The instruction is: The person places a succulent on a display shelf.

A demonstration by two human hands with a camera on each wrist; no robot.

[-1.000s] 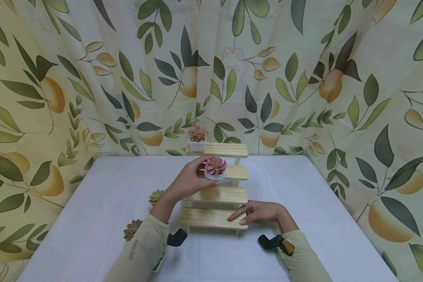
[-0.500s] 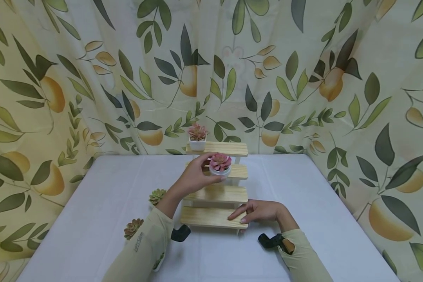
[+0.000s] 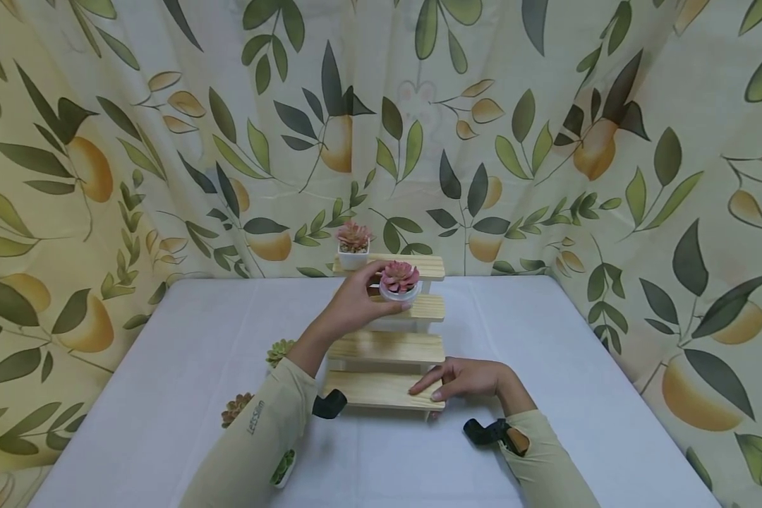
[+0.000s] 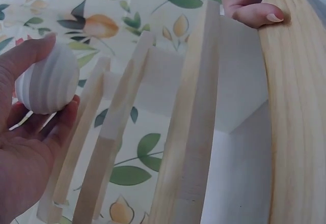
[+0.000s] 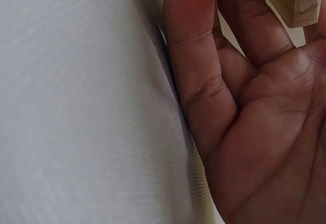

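My left hand [image 3: 354,302] holds a pink succulent [image 3: 399,277] in a small round white pot, thumb on one side and fingers on the other. In the left wrist view the ribbed pot [image 4: 48,81] is tilted beside the upper steps. A stepped wooden stand [image 3: 387,347] with pale planks and white supports stands mid-table. My right hand [image 3: 476,377] grips the right end of its lowest step, thumb and index finger on top and other fingers below. In the right wrist view a plank corner [image 5: 295,2] shows by the fingers.
Another pink succulent [image 3: 353,243] in a square white pot stands at the left of the top step. Left of the stand are a green succulent [image 3: 279,351] and a brownish one [image 3: 236,409]. A further green plant [image 3: 283,468] is partly behind the left sleeve. A patterned curtain [image 3: 514,106] surrounds the table.
My left hand has carried the pink succulent upward and slightly right, from in front of the second-highest step toward the top step. The right hand has stayed on the lowest step.
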